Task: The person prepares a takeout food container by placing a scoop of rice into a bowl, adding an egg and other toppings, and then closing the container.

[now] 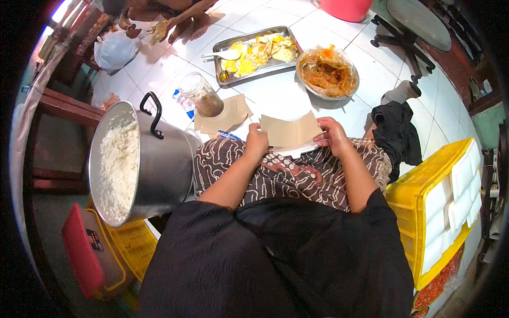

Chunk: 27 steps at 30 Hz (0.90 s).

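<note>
My left hand [257, 142] pinches the left edge of a brown food-wrapping paper [292, 131], and my right hand [333, 136] has its fingers at the right edge. The paper is slightly curved and lies over a white foam food box [296, 152] at my lap; most of the box is hidden beneath it. Left of my hands, more brown paper sheets [238, 113] lie on the floor under a clear plastic jar [203, 95] with dark brown contents. A large metal pot [167, 171] of cooked white rice [117, 167] stands at my left.
Ahead are a metal tray [274, 68] of fried eggs with a white spoon [228, 55], and a bowl [327, 95] lined with plastic holding reddish-brown food. A yellow crate [409, 206] of white foam boxes [457, 198] stands right. Another person's hands [159, 30] hold a plastic bag beyond.
</note>
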Available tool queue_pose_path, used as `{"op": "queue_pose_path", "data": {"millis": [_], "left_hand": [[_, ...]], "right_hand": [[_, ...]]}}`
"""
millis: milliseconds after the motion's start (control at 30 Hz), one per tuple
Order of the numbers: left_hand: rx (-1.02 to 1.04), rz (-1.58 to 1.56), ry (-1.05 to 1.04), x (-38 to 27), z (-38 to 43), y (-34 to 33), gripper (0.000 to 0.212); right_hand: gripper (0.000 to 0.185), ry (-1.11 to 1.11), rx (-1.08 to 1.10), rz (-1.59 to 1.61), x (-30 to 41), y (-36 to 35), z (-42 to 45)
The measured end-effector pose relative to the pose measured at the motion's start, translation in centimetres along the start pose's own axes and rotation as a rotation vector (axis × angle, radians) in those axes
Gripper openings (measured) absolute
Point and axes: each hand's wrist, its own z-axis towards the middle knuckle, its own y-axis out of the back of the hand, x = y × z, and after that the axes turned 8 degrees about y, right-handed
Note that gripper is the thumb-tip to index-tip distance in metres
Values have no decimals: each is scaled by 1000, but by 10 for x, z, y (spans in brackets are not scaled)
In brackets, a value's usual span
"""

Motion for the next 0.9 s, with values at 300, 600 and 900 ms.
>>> {"op": "queue_pose_path", "data": {"millis": [300,600,900], "left_hand": [[-19,361,-309,20,30,-5,45],[68,155,-38,0,53,9,25],[307,-15,113,-18,42,18,16]], "right_hand": [[25,302,-129,-560,-52,-5,36],[24,568,-237,-626,-42,5,25],[35,213,-238,86,-23,-7,12]]}}
